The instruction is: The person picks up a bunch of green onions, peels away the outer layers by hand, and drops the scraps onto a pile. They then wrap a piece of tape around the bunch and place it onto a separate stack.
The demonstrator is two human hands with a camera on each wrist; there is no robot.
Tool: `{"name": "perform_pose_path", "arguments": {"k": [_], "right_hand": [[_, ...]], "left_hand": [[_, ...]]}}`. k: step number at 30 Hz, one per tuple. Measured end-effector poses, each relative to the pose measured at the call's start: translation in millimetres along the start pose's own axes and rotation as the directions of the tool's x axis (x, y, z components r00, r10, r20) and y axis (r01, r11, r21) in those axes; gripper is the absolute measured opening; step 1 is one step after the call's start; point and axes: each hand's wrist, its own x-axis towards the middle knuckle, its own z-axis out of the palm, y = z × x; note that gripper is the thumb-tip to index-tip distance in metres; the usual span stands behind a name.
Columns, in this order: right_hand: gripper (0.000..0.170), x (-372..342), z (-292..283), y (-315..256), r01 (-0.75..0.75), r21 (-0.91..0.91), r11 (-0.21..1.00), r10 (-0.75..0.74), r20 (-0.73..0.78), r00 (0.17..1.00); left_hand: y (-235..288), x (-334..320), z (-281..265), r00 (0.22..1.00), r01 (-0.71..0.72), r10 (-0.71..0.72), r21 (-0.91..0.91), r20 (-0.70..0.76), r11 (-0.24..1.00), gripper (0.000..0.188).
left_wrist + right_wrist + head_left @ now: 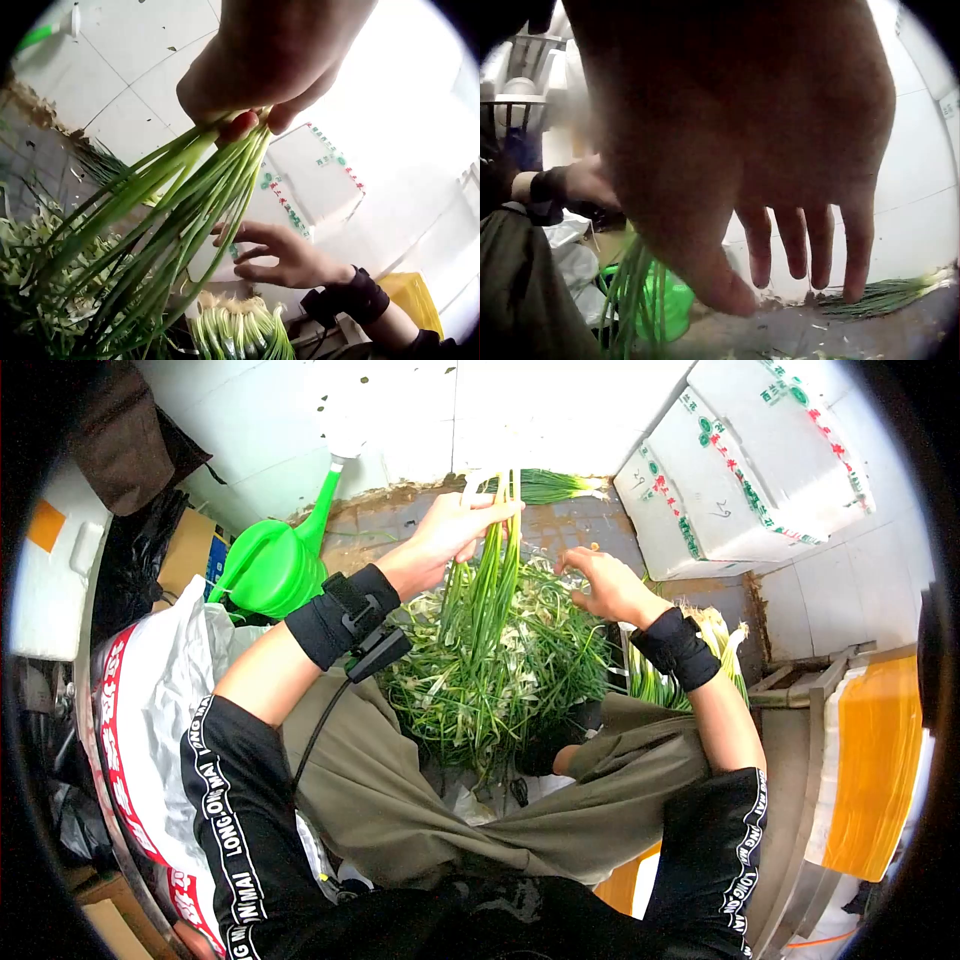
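Observation:
My left hand (445,535) grips a bunch of green onions (490,595) near its white ends, and the long green leaves hang down over a heap of trimmings (530,660). In the left wrist view the fingers and thumb pinch the stalks (217,180) of that bunch. My right hand (615,585) is held off to the right of the bunch, touching nothing, its fingers loosely bent. Seen from the right wrist, the fingers (821,247) are spread apart with nothing between them.
More green onions (560,487) lie on the floor by the wall. A bundled pile with roots (715,645) is beside my right forearm. A green watering can (270,570) stands at the left, white foam boxes (730,470) at the back right, and a white sack (165,710) by my left arm.

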Motion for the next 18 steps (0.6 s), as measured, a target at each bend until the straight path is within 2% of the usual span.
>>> {"name": "perform_pose_path", "arguments": {"k": [1, 2, 3, 4, 5, 7, 12, 14, 18], "right_hand": [[0.03, 5.0, -3.4, -10.0, 0.0, 0.0, 1.0, 0.0, 0.001, 1.0], [0.027, 12.6, -5.3, -22.3, -0.185, 0.237, 0.954, 0.196, -0.022, 0.98], [0.025, 21.4, -9.8, -36.8, -0.341, 0.46, 0.82, 0.384, 0.002, 0.923], [0.021, 29.1, -18.3, -50.9, -0.362, 0.501, 0.786, 0.428, -0.018, 0.903], [0.021, 34.4, -14.7, -54.6, -0.363, 0.502, 0.785, 0.43, -0.018, 0.903], [0.022, 42.2, -7.1, -55.3, -0.261, 0.619, 0.74, 0.416, -0.117, 0.902], [0.018, 41.2, 9.1, -34.4, -0.234, 0.701, 0.673, 0.413, -0.093, 0.906], [0.017, 39.7, 4.0, -33.4, -0.206, 0.76, 0.617, 0.445, -0.12, 0.887], [0.016, 37.1, -4.7, -31.4, -0.226, 0.78, 0.583, 0.475, -0.102, 0.874]], "left_hand": [[0.8, -0.9, 1.1, 1.0, -0.011, 0.011, 0.003, -0.012, 1.0, 0.036], [1.6, -1.4, 3.5, 1.0, -0.011, 0.011, 0.003, -0.011, 1.0, 0.036], [2.6, -2.2, 7.4, 0.999, -0.001, 0.002, 0.023, -0.053, 1.0, 0.034], [3.1, -2.9, 11.2, 0.996, 0.012, -0.008, 0.042, -0.094, 0.999, 0.032], [3.6, -3.4, 14.6, 0.996, 0.013, -0.009, 0.042, -0.093, 0.999, 0.032], [4.3, -3.7, 20.2, 0.989, 0.037, -0.028, 0.058, -0.143, 0.998, 0.031], [5.6, -5.3, 18.8, 0.987, 0.011, -0.003, 0.051, -0.16, 0.999, 0.033], [6.9, -4.9, 13.8, 0.99, -0.055, 0.048, -0.055, -0.131, 0.997, 0.039], [10.2, -3.4, 10.5, 0.996, -0.045, 0.038, -0.096, -0.075, 0.994, 0.047]]}}
